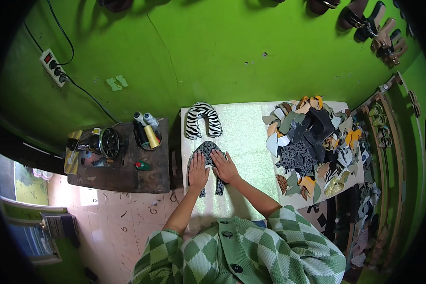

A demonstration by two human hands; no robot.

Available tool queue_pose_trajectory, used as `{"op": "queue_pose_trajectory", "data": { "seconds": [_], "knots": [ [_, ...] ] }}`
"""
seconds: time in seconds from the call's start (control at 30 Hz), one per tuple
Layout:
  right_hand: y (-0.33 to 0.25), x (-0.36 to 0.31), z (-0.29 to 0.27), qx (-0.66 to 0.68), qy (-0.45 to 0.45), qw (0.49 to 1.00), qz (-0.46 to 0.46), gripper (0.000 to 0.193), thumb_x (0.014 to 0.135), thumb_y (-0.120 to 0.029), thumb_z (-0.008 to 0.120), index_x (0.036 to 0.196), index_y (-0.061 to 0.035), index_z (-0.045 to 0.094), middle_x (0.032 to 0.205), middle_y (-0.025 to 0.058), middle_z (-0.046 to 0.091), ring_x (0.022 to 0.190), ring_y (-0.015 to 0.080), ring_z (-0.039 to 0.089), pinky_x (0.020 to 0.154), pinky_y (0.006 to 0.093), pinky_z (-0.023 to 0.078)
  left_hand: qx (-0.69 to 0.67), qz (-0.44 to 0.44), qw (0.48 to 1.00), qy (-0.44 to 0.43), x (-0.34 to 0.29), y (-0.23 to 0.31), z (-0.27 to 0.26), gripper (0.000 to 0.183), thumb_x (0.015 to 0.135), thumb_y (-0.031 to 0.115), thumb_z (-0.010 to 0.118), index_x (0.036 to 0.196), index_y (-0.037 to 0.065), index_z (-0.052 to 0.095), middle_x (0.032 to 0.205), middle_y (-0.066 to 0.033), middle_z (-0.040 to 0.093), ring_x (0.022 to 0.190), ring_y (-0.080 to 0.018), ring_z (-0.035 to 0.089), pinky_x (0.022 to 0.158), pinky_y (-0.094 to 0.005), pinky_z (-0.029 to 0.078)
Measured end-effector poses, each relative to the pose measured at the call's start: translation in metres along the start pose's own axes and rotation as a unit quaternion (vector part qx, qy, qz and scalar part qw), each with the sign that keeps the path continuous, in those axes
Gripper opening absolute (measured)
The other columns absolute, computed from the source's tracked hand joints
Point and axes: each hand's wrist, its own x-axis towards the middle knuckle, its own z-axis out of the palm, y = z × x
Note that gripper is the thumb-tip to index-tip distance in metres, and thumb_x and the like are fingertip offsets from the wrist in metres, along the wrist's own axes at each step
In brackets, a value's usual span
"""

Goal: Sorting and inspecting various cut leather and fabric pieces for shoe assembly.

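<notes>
A U-shaped piece [206, 146] with a black-and-grey pattern lies on the pale, shimmery table [248, 151], its two legs pointing toward me. My left hand [198, 172] rests flat on its left side, fingers stretched forward. On the right side lies my right hand [225, 167], also flat, with its fingers a little spread. My hands hide much of the piece's middle, and a bit of white shows between them. Just beyond it is a zebra-print U-shaped stack [192, 124], with neither hand touching it.
A heap of cut scraps [312, 128] covers the table's right part. On a dark wooden stand to the left are a sewing machine [110, 143], thread cones [151, 137] and a small green bottle [142, 165]. Sandals [388, 42] hang at the upper right, near a power strip's opposite wall end.
</notes>
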Motion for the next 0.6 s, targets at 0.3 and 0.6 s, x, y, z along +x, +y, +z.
{"op": "queue_pose_trajectory", "data": {
  "seconds": [0.3, 0.6],
  "knots": [
    [0.009, -0.020, -0.015, 0.062, 0.061, 0.992, 0.088, 0.065, 0.081, -0.012, 0.047, 0.141, -0.0031, 0.021, 0.147, 0.0135, 0.021, 0.135, 0.0293, 0.022, 0.108, 0.0485, 0.018, 0.030, -0.026, 0.998, 0.047, -0.004, 0.010, -0.012, 0.060, 0.088, 0.028, 0.045, 0.138, -0.001, 0.028, 0.145, -0.0173, 0.024, 0.135, -0.0308, 0.020, 0.110, -0.0432, 0.016],
    [0.105, -0.152, -0.057, 0.102, 0.248, 0.909, 0.320, 0.050, 0.069, 0.001, 0.051, 0.119, 0.0019, 0.045, 0.118, 0.0230, 0.046, 0.112, 0.0379, 0.043, 0.096, 0.0455, 0.031, -0.100, -0.058, 0.991, 0.060, -0.042, 0.107, -0.004, 0.055, 0.082, 0.017, 0.050, 0.133, -0.001, 0.036, 0.142, -0.0218, 0.027, 0.133, -0.0381, 0.020, 0.108, -0.0468, 0.016]
  ]
}}
